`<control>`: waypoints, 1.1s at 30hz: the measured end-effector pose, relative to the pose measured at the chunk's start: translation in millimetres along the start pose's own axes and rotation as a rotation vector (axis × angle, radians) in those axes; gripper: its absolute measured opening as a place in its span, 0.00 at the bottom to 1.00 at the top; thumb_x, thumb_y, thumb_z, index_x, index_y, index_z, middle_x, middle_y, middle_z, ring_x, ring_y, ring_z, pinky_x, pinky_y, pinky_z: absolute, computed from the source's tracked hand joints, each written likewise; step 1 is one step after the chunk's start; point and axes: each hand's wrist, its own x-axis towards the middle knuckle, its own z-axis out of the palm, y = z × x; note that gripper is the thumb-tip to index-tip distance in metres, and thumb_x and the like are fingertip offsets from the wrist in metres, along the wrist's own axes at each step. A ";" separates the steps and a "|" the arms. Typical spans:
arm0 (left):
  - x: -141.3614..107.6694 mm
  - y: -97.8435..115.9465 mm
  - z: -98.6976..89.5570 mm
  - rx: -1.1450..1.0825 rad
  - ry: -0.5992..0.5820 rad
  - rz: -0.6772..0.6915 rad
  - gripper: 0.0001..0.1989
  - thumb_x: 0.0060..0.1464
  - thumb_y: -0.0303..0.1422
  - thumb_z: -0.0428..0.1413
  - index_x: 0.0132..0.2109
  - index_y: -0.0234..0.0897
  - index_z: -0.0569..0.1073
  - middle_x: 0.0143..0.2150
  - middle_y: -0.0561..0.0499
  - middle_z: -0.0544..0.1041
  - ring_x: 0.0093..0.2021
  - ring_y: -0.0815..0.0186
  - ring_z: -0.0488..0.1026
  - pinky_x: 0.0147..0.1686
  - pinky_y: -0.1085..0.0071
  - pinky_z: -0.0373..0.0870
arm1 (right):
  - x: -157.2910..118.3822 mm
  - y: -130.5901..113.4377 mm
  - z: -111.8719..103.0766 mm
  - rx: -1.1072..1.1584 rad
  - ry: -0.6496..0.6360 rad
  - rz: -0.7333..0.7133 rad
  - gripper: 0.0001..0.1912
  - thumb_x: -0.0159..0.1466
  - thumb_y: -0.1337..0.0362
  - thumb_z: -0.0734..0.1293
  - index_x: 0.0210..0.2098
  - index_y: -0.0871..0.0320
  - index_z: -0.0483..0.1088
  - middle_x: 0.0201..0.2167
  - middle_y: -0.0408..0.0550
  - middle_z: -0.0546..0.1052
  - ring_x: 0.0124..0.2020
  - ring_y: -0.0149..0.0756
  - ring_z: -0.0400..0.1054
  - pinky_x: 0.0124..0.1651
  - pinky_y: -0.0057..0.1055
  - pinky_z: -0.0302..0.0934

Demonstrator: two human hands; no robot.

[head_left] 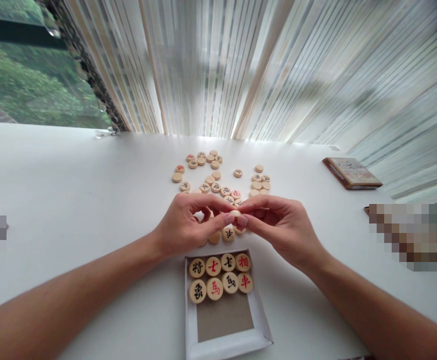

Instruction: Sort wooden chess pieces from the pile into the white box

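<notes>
Both hands meet over the table, pinching one round wooden xiangqi piece (235, 213) between thumbs and forefingers. My left hand (191, 217) grips its left side, and my right hand (278, 215) its right side; its face is not readable. Just below the hands lies a shallow white cardboard box (226, 346). Across its far half stand two rows of pieces, face up with red and black characters, among them a red horse piece (214, 288). Loose pieces lie under and beyond the hands, such as a black-marked piece (228, 233); some are partly hidden by the fingers.
Several more pieces, some blank side up, are scattered farther back on the white table (90, 200), including a lone blank piece (259, 168). A brown flat box (352, 173) lies at the back right. Striped curtains (210, 65) hang behind the table, beside a window (34, 75).
</notes>
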 end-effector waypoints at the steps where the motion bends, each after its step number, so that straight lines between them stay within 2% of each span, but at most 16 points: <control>1: 0.1 0.3 0.3 -0.007 0.005 0.006 0.06 0.59 0.30 0.67 0.41 0.31 0.86 0.33 0.46 0.85 0.30 0.69 0.76 0.25 0.77 0.68 | 0.0 0.1 0.1 -0.004 -0.005 -0.008 0.10 0.56 0.65 0.84 0.37 0.56 0.85 0.32 0.48 0.86 0.32 0.33 0.81 0.35 0.24 0.78; 5: 0.1 1.3 1.4 -0.032 0.007 0.015 0.07 0.56 0.29 0.69 0.41 0.29 0.86 0.33 0.45 0.84 0.29 0.71 0.73 0.24 0.78 0.67 | 0.3 0.0 0.5 -0.024 -0.012 -0.047 0.09 0.56 0.66 0.84 0.35 0.56 0.85 0.33 0.47 0.85 0.33 0.32 0.80 0.37 0.24 0.78; 12: -0.3 1.3 0.8 -0.051 -0.008 -0.005 0.08 0.56 0.30 0.68 0.42 0.29 0.86 0.35 0.42 0.84 0.30 0.68 0.75 0.25 0.75 0.70 | 0.5 0.1 0.6 -0.029 -0.004 -0.063 0.09 0.56 0.66 0.84 0.35 0.56 0.85 0.32 0.47 0.84 0.33 0.33 0.78 0.36 0.25 0.77; 22: 0.9 -1.4 -1.2 -0.078 -0.005 -0.034 0.07 0.58 0.30 0.67 0.43 0.33 0.87 0.38 0.42 0.86 0.35 0.62 0.82 0.31 0.73 0.78 | 1.2 1.9 -2.4 0.078 -0.015 0.056 0.09 0.56 0.65 0.84 0.36 0.54 0.86 0.32 0.45 0.85 0.32 0.28 0.79 0.35 0.20 0.75; 29: 0.8 -4.4 -1.4 -0.132 0.015 -0.067 0.09 0.59 0.31 0.68 0.46 0.34 0.88 0.41 0.42 0.88 0.39 0.61 0.85 0.38 0.72 0.82 | 1.6 4.6 -4.6 0.147 0.009 0.182 0.11 0.56 0.62 0.84 0.38 0.55 0.86 0.32 0.47 0.87 0.32 0.31 0.82 0.38 0.23 0.77; 33: 2.5 -5.9 -0.5 -0.253 0.016 -0.090 0.09 0.58 0.30 0.69 0.46 0.35 0.88 0.45 0.42 0.88 0.43 0.61 0.86 0.43 0.72 0.84 | 3.4 3.1 -2.1 0.208 0.006 0.216 0.12 0.55 0.62 0.85 0.38 0.55 0.86 0.32 0.47 0.87 0.31 0.31 0.82 0.38 0.24 0.78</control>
